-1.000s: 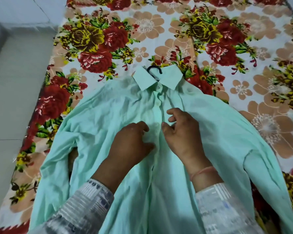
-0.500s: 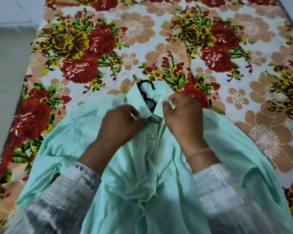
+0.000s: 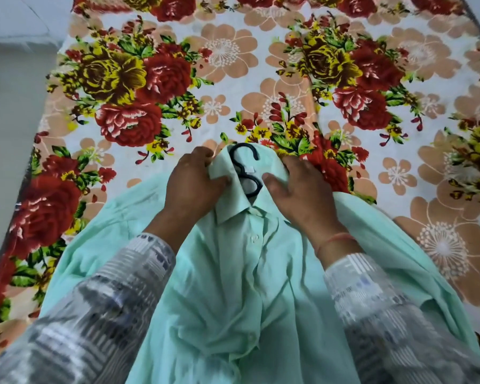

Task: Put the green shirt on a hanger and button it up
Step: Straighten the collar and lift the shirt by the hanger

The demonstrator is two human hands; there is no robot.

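Shirt: the green shirt (image 3: pixel 233 273) lies at centre frame on the floral bed (image 3: pixel 178 79), its hem cut off below.
Hanger: only the hanger (image 3: pixel 244 170) hook shows, inside the collar (image 3: pixel 233 209); the rest is under cloth.
Left hand: the left hand (image 3: pixel 190 187) pinches the collar's left side.
Right hand: the right hand (image 3: pixel 302 195) curls over the collar's right edge, fingertips hidden.

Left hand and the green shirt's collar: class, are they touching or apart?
Touching. The head view shows the left hand pinching the collar edge between thumb and fingers, no gap.

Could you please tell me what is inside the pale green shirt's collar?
The hook and twisted neck of the black hanger show inside the collar of the pale green shirt, which the left hand and right hand grip. The hanger's shoulders are covered by fabric.
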